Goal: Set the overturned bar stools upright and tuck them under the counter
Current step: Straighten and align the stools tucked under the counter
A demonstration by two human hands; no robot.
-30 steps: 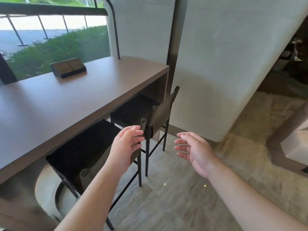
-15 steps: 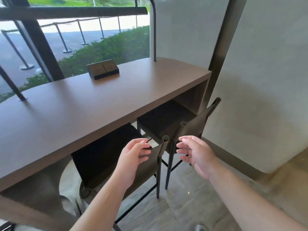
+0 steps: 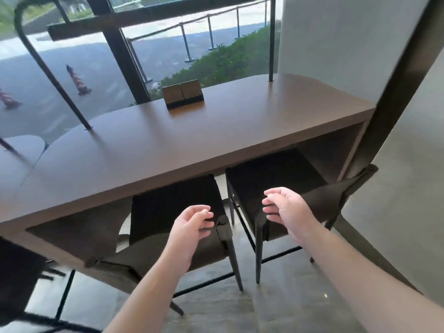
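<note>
**Head view: two stools upright at the counter, both hands free**

Head view gives me the brown surface (image 3: 192, 140) across most of the frame, its left end cut off and blurred by motion. The front parts of both stool seats lie in shadow beneath its edge, so I cannot tell how far under they reach. At the lower left a dark shape is cropped and too smeared for me to name.

The left bar stool (image 3: 173, 212) stands upright on thin black legs, its dark seat partly under the surface and its brown backrest toward me. The right bar stool (image 3: 276, 183) stands just beside it, also upright, seat partly under the surface, its backrest angled toward the grey wall (image 3: 336, 44).

My left hand (image 3: 189, 229) hangs in front of the left stool's backrest, fingers loosely curled and apart, gripping nothing. My right hand (image 3: 286, 210) hovers over the right stool's backrest, fingers likewise relaxed and empty.

A small wooden box (image 3: 183, 93) sits near the surface's far edge.
</note>
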